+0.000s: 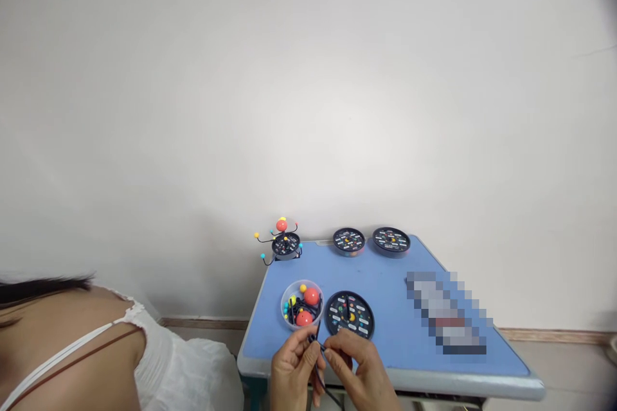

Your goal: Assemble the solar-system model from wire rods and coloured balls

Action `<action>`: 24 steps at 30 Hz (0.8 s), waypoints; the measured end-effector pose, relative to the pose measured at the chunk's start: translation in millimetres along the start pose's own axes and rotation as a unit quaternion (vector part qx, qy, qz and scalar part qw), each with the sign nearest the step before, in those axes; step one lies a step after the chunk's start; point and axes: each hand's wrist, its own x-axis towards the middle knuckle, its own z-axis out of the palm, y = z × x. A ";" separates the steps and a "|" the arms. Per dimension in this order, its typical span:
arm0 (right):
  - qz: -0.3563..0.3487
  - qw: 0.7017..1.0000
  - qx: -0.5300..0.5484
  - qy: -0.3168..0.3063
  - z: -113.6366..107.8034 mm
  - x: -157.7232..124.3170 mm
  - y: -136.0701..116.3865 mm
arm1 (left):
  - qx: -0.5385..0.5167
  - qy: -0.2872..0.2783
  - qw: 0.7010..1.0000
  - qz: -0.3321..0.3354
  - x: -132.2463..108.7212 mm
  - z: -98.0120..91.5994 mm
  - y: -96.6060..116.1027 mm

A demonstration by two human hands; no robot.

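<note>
Over the table's front edge, my left hand (pixel 295 363) pinches thin black plastic rods (pixel 319 332). My right hand (pixel 357 365) is right beside it, its thumb and forefinger closed on the same dark pieces. A thin black length also hangs below the fingers; how the pieces join is too small to make out. Just beyond my left hand stands a clear round tub (pixel 284 286) with red, yellow and blue balls and black parts. Beyond my right hand lies a round black disc (pixel 362 306) printed with planets and labels, with a black piece on it.
An assembled solar system model (pixel 286 245) stands at the back left of the blue table (pixel 385 308), arms spread outward. Two lidded round tubs, a smaller one (pixel 349 241) and a larger one (pixel 391 241), sit along the back. A pixelated item (pixel 448 318) lies at right. Another person (pixel 87 353) is close at left.
</note>
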 end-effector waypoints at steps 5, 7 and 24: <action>0.030 0.999 0.032 -0.007 1.9 1.4 -4.3 | -0.006 0.019 0.999 0.031 0.0 -3.8 -11.6; 0.041 0.995 0.088 -0.008 1.8 2.3 -4.2 | -0.011 0.035 0.998 0.045 -1.6 -3.2 -11.3; 0.105 0.935 0.307 0.141 62.1 -24.9 20.2 | -0.014 0.230 0.967 0.105 -8.4 21.6 3.6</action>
